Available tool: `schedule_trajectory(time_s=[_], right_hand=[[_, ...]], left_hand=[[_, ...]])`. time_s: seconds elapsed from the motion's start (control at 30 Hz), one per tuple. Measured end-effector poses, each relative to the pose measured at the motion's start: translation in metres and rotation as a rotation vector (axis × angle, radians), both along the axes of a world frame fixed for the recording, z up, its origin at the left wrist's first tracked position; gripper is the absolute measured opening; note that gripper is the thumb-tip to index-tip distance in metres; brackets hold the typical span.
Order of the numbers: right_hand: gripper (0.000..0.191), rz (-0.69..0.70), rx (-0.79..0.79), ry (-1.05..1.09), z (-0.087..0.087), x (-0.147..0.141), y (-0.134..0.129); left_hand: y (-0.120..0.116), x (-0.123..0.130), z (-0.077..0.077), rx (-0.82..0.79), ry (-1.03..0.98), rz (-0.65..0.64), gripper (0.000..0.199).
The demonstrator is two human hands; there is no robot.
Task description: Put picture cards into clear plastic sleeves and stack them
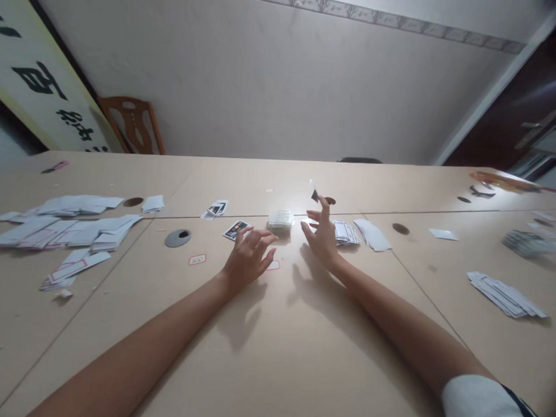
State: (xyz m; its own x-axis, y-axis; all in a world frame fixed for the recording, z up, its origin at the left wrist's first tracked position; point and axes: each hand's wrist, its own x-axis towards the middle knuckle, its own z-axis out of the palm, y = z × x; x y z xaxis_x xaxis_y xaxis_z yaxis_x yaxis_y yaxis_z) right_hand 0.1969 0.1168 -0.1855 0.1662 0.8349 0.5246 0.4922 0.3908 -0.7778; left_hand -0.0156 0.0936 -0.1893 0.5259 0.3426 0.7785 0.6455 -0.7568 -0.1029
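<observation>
My left hand (250,254) hovers over the table with its fingers bent and apart, holding nothing, beside a dark printed card (236,230). My right hand (321,234) is raised with its fingers spread. A small dark piece (314,195) shows at its index fingertip; whether it touches the finger is unclear. Between the hands stands a stack of clear sleeves (280,221). White cards with dark edges (346,233) lie just right of my right hand, partly hidden by it. A red-framed label (274,265) is near my left fingertips.
White paper strips (71,232) are heaped at the left, near a grey grommet (178,238). Photo cards (215,209) lie left of centre. White slips (372,234) and a strip bundle (506,294) lie right. Pink scissors (56,166) rest far left.
</observation>
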Motion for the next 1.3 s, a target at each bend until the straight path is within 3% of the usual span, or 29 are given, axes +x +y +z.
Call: schedule_trajectory(time_s=[0.13, 0.23, 0.4, 0.63, 0.8, 1.0, 1.13, 1.3], right_hand=[[0.089, -0.072, -0.111, -0.411, -0.014, 0.006, 0.004], [0.094, -0.139, -0.220, -0.557, -0.015, 0.006, 0.002], [0.099, -0.131, -0.174, -0.474, -0.011, 0.005, 0.000], [0.085, -0.084, -0.216, -0.479, -0.011, 0.008, 0.002], [0.088, -0.052, -0.101, -0.436, -0.008, 0.004, 0.001], [0.083, -0.016, -0.211, -0.530, -0.018, 0.007, 0.009], [0.083, 0.015, -0.169, -0.587, -0.020, 0.010, 0.013], [0.067, 0.008, -0.168, -0.488, -0.011, 0.010, 0.010]], left_hand=[[0.002, -0.002, -0.003, -0.098, -0.020, 0.043, 0.028], [0.003, -0.002, -0.004, -0.142, -0.028, 0.057, 0.027], [0.003, -0.002, -0.004, -0.132, -0.019, 0.065, 0.026], [0.004, -0.001, -0.004, -0.157, -0.039, 0.054, 0.024], [0.004, -0.002, -0.003, -0.138, -0.035, 0.059, 0.023], [0.004, -0.001, -0.004, -0.108, -0.032, 0.052, 0.022], [0.004, -0.002, -0.004, -0.139, -0.035, 0.052, 0.021], [0.004, -0.002, -0.004, -0.145, -0.039, 0.050, 0.022]])
